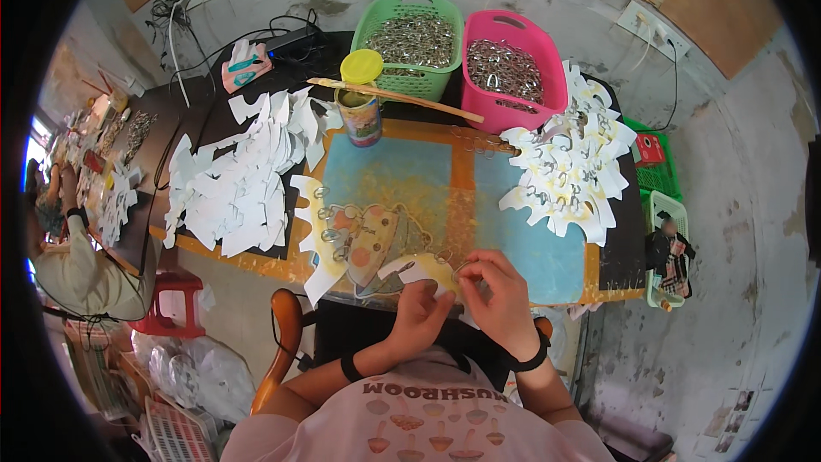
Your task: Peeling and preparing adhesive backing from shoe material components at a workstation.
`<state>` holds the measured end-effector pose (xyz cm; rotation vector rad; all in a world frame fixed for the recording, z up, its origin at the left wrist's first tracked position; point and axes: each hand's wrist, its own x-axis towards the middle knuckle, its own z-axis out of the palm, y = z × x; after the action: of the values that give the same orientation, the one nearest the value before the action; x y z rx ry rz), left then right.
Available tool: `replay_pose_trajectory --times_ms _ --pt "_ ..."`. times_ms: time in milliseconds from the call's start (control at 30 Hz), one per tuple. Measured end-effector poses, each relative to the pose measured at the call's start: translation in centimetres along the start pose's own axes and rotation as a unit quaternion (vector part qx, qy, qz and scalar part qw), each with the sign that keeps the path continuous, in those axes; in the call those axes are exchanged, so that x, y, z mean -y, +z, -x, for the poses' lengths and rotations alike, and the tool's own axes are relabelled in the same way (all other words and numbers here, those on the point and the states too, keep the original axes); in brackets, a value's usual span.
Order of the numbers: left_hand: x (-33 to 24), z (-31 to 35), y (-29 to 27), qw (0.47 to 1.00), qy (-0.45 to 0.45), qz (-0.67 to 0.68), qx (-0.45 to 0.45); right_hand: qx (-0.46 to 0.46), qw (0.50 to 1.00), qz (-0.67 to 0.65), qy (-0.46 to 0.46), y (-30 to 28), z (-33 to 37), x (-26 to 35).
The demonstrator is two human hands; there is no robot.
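Observation:
At the table's near edge, my left hand grips a curved white cut-out piece from below. A yellowish coating covers part of its face, and a thin metal loop stands at its top edge. My right hand is close beside it, thumb and forefinger pinched on a small metal ring at the piece's right end. To the left, a longer white cut-out strip lies with yellow smears and several metal rings on it. Under my hands is a cartoon-printed mat.
A pile of plain white cut-outs lies left; ringed, yellow-smeared ones are heaped right. Behind are a green basket and a pink basket of metal pieces. A stick rests across an open can. Another person's arm is far left.

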<state>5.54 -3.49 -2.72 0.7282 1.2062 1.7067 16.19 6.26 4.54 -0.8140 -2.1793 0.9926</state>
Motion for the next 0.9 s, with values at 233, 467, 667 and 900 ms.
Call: replay_pose_trajectory --times_ms 233,467,667,900 --pt "-1.2 0.0 -0.6 0.96 0.055 -0.273 0.034 0.036 0.999 -0.022 0.031 -0.3 -0.2 0.2" --pt "-0.4 -0.3 -0.7 0.95 0.094 -0.266 0.131 0.039 0.997 -0.022 0.056 -1.4 0.9 0.3" --pt "0.2 -0.3 -0.3 0.985 0.085 -0.054 0.14 0.044 0.997 0.033 0.046 -3.1 1.2 2.5" --pt "0.1 0.5 -2.3 0.963 -0.162 -0.212 0.025 0.145 0.973 0.161 -0.075 1.4 1.3 -3.7"
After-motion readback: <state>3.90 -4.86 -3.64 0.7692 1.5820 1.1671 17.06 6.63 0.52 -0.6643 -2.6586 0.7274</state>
